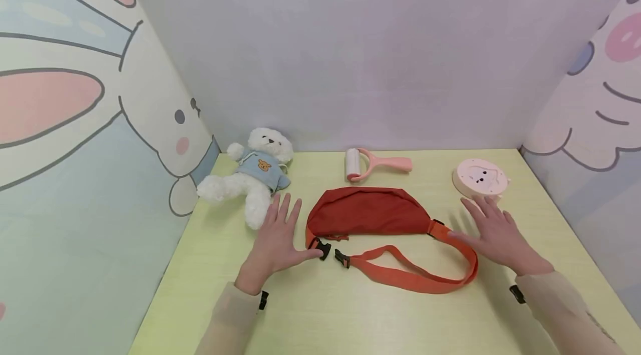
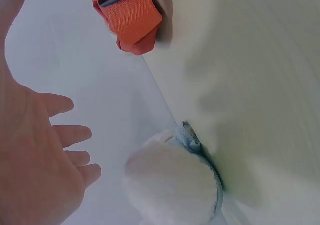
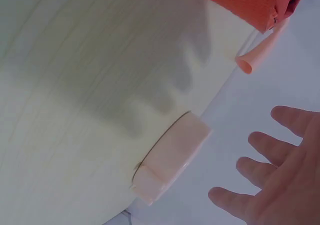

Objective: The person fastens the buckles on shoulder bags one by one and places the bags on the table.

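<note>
A red waist bag lies flat mid-table, its orange strap looped to the right and front. The two black buckle halves, one on the bag's left end and one on the strap's tip, lie apart. My left hand hovers with fingers spread between the bag and a white plush bear in a blue top; its thumb overlaps the left buckle half in the head view. Over the strap's right bend is my right hand, fingers spread and holding nothing, near a round pink case.
Behind the bag lies a pink-handled lint roller, close to the grey back wall. Cartoon-printed panels stand along the left and right sides of the pale wooden table.
</note>
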Tool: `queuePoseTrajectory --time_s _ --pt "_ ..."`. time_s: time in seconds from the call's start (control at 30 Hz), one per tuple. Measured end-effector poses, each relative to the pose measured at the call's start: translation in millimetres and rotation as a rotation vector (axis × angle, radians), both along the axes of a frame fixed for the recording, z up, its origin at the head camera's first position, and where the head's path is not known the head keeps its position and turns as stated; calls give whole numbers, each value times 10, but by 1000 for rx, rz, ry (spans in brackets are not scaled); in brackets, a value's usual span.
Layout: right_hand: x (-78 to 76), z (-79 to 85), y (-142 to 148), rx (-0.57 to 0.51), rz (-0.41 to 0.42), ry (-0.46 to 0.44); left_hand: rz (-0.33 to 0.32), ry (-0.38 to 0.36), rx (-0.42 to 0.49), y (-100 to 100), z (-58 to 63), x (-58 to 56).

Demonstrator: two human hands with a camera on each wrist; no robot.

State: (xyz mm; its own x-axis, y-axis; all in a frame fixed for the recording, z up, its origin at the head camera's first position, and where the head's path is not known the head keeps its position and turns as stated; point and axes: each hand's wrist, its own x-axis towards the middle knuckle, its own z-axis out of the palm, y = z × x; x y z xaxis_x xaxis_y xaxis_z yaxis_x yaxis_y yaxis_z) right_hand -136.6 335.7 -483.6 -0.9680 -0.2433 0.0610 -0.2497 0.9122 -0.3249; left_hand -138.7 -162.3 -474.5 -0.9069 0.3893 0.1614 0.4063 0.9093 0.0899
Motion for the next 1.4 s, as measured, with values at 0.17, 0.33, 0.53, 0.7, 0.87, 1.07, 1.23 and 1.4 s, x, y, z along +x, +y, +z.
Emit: queuePoseTrajectory --time_s 0.17,0.33,0.53,0.7,0.87,1.07,1.23,1.4 --pt "-41 42 -166 -66 26 -45 -39 -1 14 65 -37 9" --pt "-87 33 -358 -128 72 -55 -77 -23 53 137 -57 35" --pt "-96 14 -630 -149 105 -53 -117 -59 99 208 -82 65" --pt "-68 17 -886 -138 145 -59 -136 -63 105 270 -116 76" --pt "-50 -23 -1090 -139 192 -69 -158 -69 101 355 -122 77" --pt "-7 -63 -1285 -107 181 -105 -161 -96 100 406 -174 68" --pt "4 -85 -1417 -87 205 -106 -169 -96 82 431 -196 78" --pt "3 -102 -1520 -92 255 -81 -182 -111 69 459 -231 75"
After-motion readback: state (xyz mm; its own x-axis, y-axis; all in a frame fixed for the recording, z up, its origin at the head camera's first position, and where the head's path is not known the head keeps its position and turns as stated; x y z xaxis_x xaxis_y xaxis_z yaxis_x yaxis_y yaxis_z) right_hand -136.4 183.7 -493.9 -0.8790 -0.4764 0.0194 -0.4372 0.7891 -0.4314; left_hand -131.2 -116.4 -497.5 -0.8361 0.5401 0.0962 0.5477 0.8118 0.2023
